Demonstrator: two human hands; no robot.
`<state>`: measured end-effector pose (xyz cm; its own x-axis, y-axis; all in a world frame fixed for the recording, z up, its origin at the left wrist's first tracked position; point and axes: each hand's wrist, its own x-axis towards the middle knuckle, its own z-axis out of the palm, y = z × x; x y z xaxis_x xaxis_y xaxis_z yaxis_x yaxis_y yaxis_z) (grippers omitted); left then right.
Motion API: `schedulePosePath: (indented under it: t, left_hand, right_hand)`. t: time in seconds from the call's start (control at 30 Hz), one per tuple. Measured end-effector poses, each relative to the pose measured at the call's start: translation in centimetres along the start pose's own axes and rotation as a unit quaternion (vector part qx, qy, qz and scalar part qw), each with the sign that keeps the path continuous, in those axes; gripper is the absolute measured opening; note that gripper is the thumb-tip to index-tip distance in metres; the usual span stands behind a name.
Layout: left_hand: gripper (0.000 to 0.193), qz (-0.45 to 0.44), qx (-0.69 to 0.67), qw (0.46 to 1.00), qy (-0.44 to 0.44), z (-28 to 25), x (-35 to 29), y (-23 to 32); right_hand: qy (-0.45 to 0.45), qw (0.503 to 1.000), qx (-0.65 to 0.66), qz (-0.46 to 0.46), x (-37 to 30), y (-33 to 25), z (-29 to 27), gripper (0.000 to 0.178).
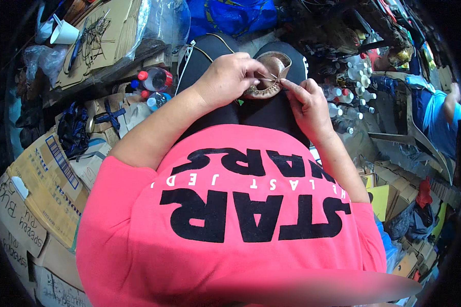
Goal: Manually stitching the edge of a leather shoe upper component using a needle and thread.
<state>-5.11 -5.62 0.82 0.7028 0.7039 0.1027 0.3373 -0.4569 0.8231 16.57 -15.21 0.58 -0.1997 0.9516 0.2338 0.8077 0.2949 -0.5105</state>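
Observation:
A brown leather shoe upper (pixel 278 60), curved and with a puckered row of stitches along its near edge, rests on my thighs between my hands. My left hand (pixel 234 77) is closed in a pinch over the shoe's opening, on a thin pale lace (pixel 269 79) that runs toward the stitched edge. At the right side of that edge, the thumb and index finger of my right hand (pixel 308 102) pinch the leather where the lace meets it. Some of the fingertips' contact is too small to make out. A yellowish cord (pixel 202 52) lies over my left thigh.
Flattened cardboard (pixel 100 43) with a wire tangle and a white cup (pixel 64 31) is at the upper left. Bottles (pixel 156 80) stand by my left knee, several more (pixel 349 97) by my right. Boxes (pixel 48 179) lie left; a blue bag (pixel 230 15) lies ahead.

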Motion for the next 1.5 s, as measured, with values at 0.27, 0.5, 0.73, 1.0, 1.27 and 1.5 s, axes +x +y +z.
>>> schedulePosePath:
  t: [0.27, 0.5, 0.73, 1.0, 1.27, 1.5]
  left_hand:
    - [0.016, 0.087, 0.100, 0.989, 0.069, 1.4, -0.2, -1.3]
    - [0.013, 0.090, 0.212, 0.971, 0.056, 1.2, -0.8, -0.9]
    - [0.012, 0.051, 0.083, 0.991, 0.094, 1.4, 0.1, -1.1]
    - [0.014, 0.067, 0.071, 0.992, 0.079, 1.9, 0.6, -2.0]
    - [0.015, 0.075, 0.093, 0.990, 0.068, 2.0, 0.8, -2.4]
    - [0.015, 0.085, 0.093, 0.989, 0.071, 2.1, 0.9, -2.7]
  right_hand:
    - [-0.008, 1.000, -0.012, 0.015, -0.2, -0.4, 0.1, 0.036]
    - [-0.016, 0.999, -0.015, 0.033, -0.2, -0.6, 0.1, 0.037]
    - [-0.021, 0.998, 0.026, 0.059, -0.1, -0.2, -0.3, 0.033]
    - [-0.098, 0.965, 0.198, 0.139, 1.4, 2.0, -1.4, 0.030]
    - [-0.153, 0.955, 0.216, 0.131, 2.6, 3.0, -1.9, 0.025]
    - [-0.160, 0.952, 0.224, 0.132, 3.2, 3.6, -1.9, 0.026]
